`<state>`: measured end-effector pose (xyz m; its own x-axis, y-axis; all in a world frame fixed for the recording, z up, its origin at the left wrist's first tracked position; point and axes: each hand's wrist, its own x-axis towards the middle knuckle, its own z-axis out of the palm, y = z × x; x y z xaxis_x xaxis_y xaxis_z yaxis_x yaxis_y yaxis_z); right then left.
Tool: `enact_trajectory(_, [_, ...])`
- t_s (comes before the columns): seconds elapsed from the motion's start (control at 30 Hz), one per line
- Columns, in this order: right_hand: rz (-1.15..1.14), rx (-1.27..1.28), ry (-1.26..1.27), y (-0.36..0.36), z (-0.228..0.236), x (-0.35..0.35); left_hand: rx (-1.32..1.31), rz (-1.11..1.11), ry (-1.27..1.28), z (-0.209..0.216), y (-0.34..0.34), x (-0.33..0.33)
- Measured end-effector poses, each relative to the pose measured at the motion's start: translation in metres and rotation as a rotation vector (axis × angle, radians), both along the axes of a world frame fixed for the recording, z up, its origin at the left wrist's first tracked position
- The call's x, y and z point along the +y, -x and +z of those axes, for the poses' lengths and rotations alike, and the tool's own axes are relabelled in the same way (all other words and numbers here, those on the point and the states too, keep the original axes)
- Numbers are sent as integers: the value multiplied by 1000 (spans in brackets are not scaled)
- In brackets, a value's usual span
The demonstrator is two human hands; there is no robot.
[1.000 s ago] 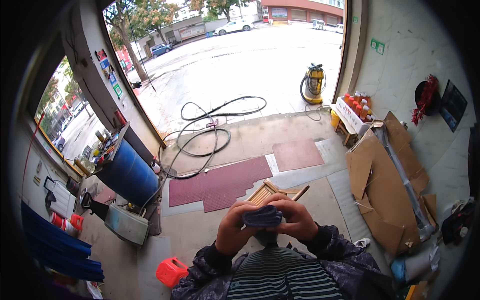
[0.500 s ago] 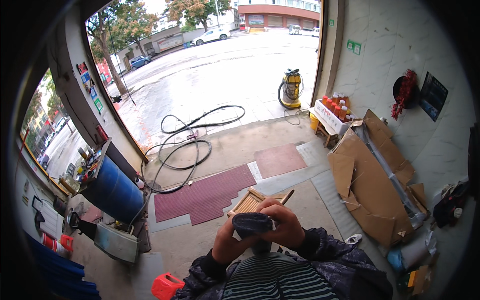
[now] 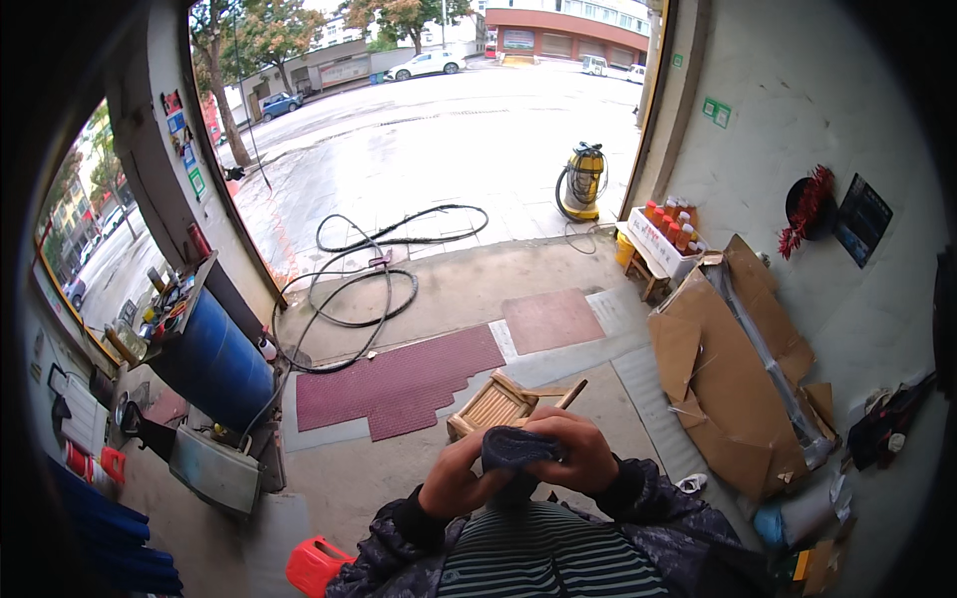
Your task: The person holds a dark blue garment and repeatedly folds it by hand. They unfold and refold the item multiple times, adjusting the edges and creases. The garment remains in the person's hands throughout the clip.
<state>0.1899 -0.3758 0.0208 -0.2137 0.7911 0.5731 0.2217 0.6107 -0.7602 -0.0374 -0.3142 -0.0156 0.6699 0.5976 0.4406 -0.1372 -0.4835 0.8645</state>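
Observation:
My left hand [image 3: 451, 482] and my right hand [image 3: 580, 450] grip a dark blue-grey, cloth-like item [image 3: 510, 448] in front of my chest. Its upper end is rounded and thick, and a narrower part hangs below toward my striped shirt; its exact kind I cannot tell. Fingers of both hands press into it from either side, thumbs toward me. Just beyond the hands, on the floor, is a small wooden slatted chair [image 3: 492, 403], partly covered by them.
Ahead lie a maroon mat [image 3: 399, 384] and a coiled black hose [image 3: 389, 319]. A yellow vacuum [image 3: 582, 181] stands outside the doorway. Flattened cardboard [image 3: 728, 384] and a box of orange-capped bottles [image 3: 663, 239] are right; a blue barrel [image 3: 224, 364] and red jug [image 3: 317, 566] left.
The dark item has turned, so its top looks rounder and more folded. My right hand has shifted slightly right, its fingers lower and flatter over the item. The view has tilted a little.

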Motion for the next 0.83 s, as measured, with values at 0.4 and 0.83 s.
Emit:
enact_trajectory(0.4, [-276, -87, -64, 104, -9, 33, 14, 312, -122, -2, 77, 19])
enact_trajectory(0.83, [26, 20, 15, 177, -34, 93, 35, 417, -151, -26, 153, 41])
